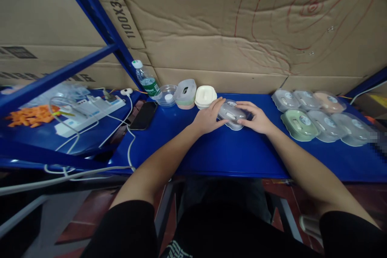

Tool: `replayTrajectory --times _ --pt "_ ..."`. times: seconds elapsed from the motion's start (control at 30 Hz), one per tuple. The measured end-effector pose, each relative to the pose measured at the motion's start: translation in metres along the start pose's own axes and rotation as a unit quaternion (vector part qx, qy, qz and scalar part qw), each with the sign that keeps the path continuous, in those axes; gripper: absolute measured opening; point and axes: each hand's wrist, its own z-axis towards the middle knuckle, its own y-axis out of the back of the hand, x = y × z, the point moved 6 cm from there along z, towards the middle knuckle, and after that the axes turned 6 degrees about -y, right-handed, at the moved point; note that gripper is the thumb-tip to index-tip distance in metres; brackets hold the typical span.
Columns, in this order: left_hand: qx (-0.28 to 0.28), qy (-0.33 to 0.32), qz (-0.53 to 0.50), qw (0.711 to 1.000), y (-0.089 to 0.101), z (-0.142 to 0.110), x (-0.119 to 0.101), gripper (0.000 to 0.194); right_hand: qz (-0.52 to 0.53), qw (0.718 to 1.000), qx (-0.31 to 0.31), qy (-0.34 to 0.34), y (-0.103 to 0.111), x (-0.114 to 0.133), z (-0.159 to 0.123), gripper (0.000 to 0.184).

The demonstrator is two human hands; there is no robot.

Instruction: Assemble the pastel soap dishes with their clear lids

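Observation:
A grey lidded plastic container [231, 115] with a translucent top sits on the blue table in front of me, between my hands. My left hand [209, 117] grips its left side, thumb at the near edge and fingers over the far edge. On the opposite side, my right hand [255, 117] curls round the container with thumb and fingers on its lid and rim. Just beyond my left hand stands a cream-coloured container [205, 96]. Beside that one are stacked lids and containers [185, 93] in clear, green and pink.
To the right stand several lidded containers, among them a green one [300, 125] and a peach one [329, 101]. At left are a water bottle [148, 81], a clear round tub [167, 97], a black phone [144, 116], a power strip [90, 116] with cables and orange pieces [32, 115]. Cardboard [193, 20] walls the back.

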Motion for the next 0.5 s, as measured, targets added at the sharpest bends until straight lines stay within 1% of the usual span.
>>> replayTrajectory --times 0.07,0.13,0.2,0.27,0.33,0.4,0.47,0.5 --pt "-0.025 -0.024 0.010 0.999 0.003 0.000 -0.002 0.081 0.031 0.999 -0.036 -0.022 0.004 0.003 0.000 0.055" --pt "-0.048 -0.060 0.036 0.996 0.009 0.000 -0.008 0.071 0.090 0.990 -0.089 -0.059 0.011 0.003 -0.002 0.054" --pt "-0.058 -0.103 0.074 0.990 0.016 -0.001 -0.017 0.061 0.163 0.971 -0.141 -0.103 0.016 -0.001 -0.005 0.056" --pt "-0.058 -0.149 0.107 0.981 0.022 -0.002 -0.030 0.054 0.206 0.951 -0.176 -0.145 0.019 -0.005 -0.008 0.057" --pt "-0.056 -0.190 0.123 0.973 0.026 -0.003 -0.041 0.050 0.214 0.940 -0.196 -0.180 0.021 -0.009 -0.009 0.057" --pt "-0.049 -0.214 0.129 0.967 0.029 -0.003 -0.048 0.043 0.211 0.934 -0.201 -0.208 0.021 -0.012 -0.009 0.059" --pt "-0.041 -0.218 0.130 0.966 0.032 -0.003 -0.046 0.039 0.218 0.932 -0.190 -0.218 0.020 -0.012 -0.007 0.064" --pt "-0.041 -0.209 0.130 0.968 0.035 -0.002 -0.041 0.039 0.225 0.933 -0.182 -0.214 0.019 -0.011 -0.006 0.066"
